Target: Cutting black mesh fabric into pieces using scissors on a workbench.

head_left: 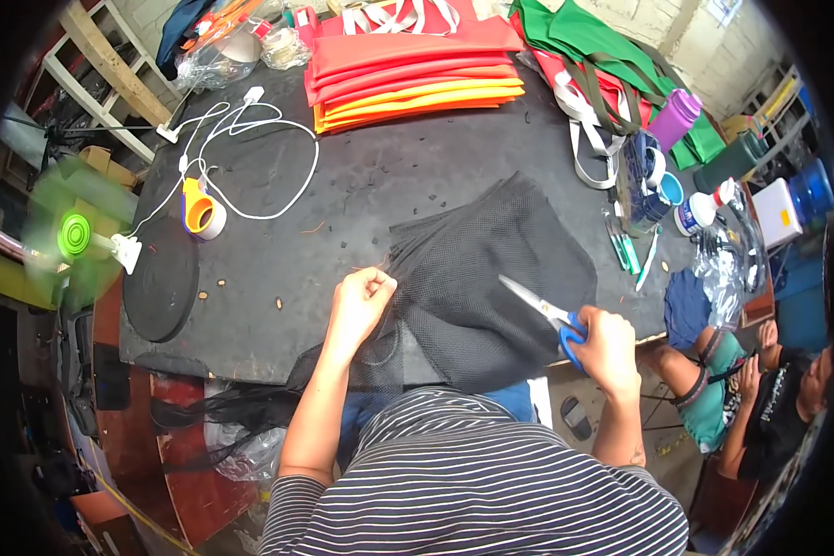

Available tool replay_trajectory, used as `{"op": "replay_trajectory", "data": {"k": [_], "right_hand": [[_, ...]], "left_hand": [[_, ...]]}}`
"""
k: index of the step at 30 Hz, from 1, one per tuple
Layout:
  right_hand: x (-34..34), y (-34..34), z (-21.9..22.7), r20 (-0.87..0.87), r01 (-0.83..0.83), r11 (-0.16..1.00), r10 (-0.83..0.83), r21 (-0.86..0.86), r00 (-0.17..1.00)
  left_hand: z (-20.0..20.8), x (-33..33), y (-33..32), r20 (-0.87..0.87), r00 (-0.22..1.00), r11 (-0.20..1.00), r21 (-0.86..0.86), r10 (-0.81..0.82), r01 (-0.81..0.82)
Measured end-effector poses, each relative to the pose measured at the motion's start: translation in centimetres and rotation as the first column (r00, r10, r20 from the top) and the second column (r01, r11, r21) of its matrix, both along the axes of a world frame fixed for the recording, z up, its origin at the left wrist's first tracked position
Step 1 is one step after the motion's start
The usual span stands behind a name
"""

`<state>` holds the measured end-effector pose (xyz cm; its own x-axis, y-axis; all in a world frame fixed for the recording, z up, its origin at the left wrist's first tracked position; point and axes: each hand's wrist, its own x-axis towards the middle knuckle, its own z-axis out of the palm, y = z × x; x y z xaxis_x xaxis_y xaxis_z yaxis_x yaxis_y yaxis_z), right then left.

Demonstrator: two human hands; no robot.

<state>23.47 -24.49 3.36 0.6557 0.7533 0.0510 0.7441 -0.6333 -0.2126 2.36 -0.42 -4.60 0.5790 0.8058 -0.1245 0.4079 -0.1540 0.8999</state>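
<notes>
Black mesh fabric (500, 250) lies gathered and folded on the dark tabletop, part of it hanging over the near edge. My left hand (361, 298) pinches the mesh at its bunched left edge, fingertips pressed together. In my right hand (604, 347) is a pair of scissors (537, 301) with blue handles. Their blades point up and left over the mesh, apart from my left hand, and look closed together. Small dark scraps (433, 197) lie on the table beyond the mesh.
Folded red and orange fabric (408, 74) is stacked at the back. A roll of tape (202, 215), white cable (315, 167) and green fan (76, 234) are at left. Pens (624, 246), a purple bottle (676, 119) and a white bottle (697, 215) stand right. A person (760, 398) sits at lower right.
</notes>
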Motion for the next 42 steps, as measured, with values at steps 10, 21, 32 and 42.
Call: {"op": "replay_trajectory", "data": {"k": [10, 21, 32, 42], "right_hand": [[-1.5, 8.1, -5.6, -0.903, 0.195, 0.887, 0.384, 0.418, 0.193], [-4.5, 6.8, -6.9, -0.987, -0.193, 0.975, 0.081, 0.107, -0.141], [-5.6, 8.7, -6.6, -0.986, -0.106, 0.989, 0.089, 0.104, -0.142], [-6.2, 8.7, -7.0, -0.984, -0.081, 0.985, 0.147, 0.155, -0.097]], "left_hand": [[-0.3, -0.3, 1.0, 0.238, 0.971, 0.951, -0.303, 0.006, 0.068], [-0.4, -0.8, 1.2, 0.359, 0.929, 0.825, -0.549, 0.091, 0.131], [0.3, -0.8, 0.9, 0.376, 0.924, 0.86, -0.493, 0.075, 0.131], [0.1, -1.3, 1.0, 0.379, 0.925, 0.852, -0.493, 0.026, 0.178]]}}
